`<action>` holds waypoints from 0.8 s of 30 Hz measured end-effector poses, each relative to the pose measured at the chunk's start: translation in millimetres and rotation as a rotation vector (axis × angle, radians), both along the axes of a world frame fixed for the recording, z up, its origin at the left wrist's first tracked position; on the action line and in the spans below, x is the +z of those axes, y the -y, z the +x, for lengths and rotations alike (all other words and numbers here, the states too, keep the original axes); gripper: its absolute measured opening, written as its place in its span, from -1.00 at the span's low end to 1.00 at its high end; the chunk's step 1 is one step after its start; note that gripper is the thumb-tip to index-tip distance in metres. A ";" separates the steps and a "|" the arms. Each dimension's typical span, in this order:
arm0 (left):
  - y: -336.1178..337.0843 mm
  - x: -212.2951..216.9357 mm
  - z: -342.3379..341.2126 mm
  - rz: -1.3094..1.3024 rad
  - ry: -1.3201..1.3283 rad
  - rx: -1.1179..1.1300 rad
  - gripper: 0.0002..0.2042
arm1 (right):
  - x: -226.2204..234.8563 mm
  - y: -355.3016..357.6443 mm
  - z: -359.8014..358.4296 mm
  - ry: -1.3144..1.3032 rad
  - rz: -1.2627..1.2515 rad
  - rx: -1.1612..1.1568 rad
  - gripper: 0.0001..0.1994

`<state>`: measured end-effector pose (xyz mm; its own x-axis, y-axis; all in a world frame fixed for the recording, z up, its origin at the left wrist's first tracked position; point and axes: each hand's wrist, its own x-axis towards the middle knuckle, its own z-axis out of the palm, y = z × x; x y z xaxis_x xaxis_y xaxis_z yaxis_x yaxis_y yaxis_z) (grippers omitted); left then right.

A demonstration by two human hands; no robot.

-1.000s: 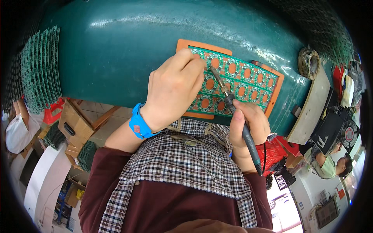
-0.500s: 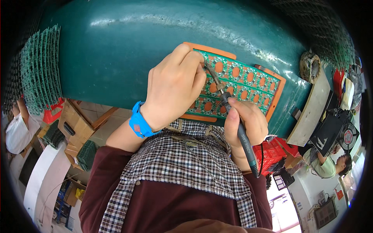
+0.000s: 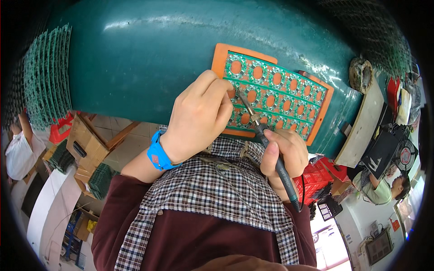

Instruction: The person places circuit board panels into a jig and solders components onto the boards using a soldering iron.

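My right hand (image 3: pixel 291 151) holds a soldering iron (image 3: pixel 285 180) like a pen, its cable trailing from the handle's lower end. The metal tip slants up and left to the middle row of a green circuit board panel (image 3: pixel 259 83). Three rows of boards with oval openings lie in an orange frame tray (image 3: pixel 219 61). My left hand (image 3: pixel 196 115) is pinched at the panel's left edge, close to the iron's tip. What its fingers hold is too small or hidden to see. A blue wrist strap (image 3: pixel 158 153) circles my left wrist.
The tray lies on a green-topped bench (image 3: pixel 135 67). Stacked green board panels (image 3: pixel 47 77) stand at the left end, with more at the far right. A hollow, worn roll (image 3: pixel 360 76) sits by a pale plank (image 3: pixel 361 131). A red crate (image 3: pixel 314 180) and another person (image 3: pixel 379 192) are at right.
My left hand and the iron's tip have moved down from the top row to the middle row. The top row's left end is now uncovered.
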<state>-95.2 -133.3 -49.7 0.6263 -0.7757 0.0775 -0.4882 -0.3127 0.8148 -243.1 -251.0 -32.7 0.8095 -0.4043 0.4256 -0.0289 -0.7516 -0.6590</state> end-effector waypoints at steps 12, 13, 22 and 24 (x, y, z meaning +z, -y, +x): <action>-27.9 4.5 -13.4 -0.024 0.015 0.007 -0.86 | -2.5 -14.4 -30.9 0.094 0.041 -0.014 -0.91; -28.5 3.2 -14.7 -0.024 0.016 0.005 -0.86 | -3.5 -15.7 -31.0 0.073 0.023 -0.002 -0.91; -15.4 -7.5 -27.9 -0.052 0.095 -0.090 -0.85 | -13.9 -14.3 -41.1 0.047 0.014 -0.004 -0.91; -19.3 -2.6 -26.0 0.003 0.068 -0.021 -0.86 | -12.4 -13.9 -45.8 0.090 -0.019 0.002 -0.90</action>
<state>-121.1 -114.0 -52.3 0.6031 -0.7890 0.1176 -0.5492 -0.3038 0.7785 -289.0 -237.1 -45.0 0.7687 -0.3936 0.5041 0.0314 -0.7640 -0.6445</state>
